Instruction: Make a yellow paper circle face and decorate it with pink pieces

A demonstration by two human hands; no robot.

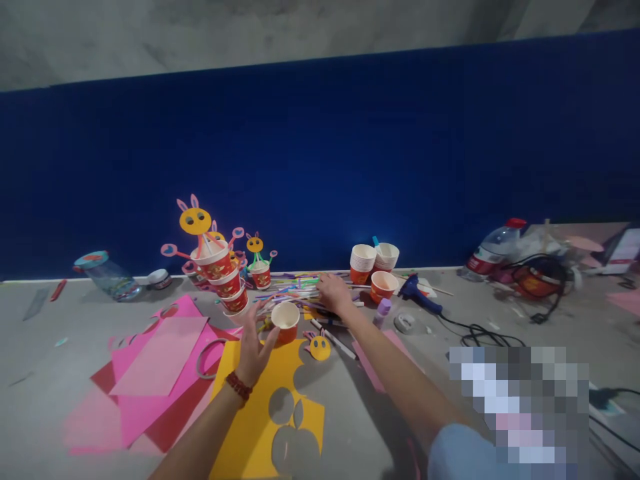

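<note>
My left hand (254, 348), a red bead bracelet at its wrist, has fingers spread beside a paper cup (285, 319) with a white inside. Thumb and fingertips come close to the cup's left side. Over a pile of thin coloured sticks (295, 288) lies my right hand (334, 292), its fingers bent down and closed among them; what they pinch is too small to make out. A yellow paper bunny face (320, 347) with pink ears lies right of the cup. Yellow paper (240, 427) with round cut-outs extends under my left forearm.
Red cups (227, 283) with a bunny figure stand stacked at left, a smaller bunny cup (260, 275) beside them. Pink sheets (160, 360) lie at left. Behind my right hand are stacked cups (363, 263); rightward, a blue glue gun (420, 293) with cord and a bottle (495, 250).
</note>
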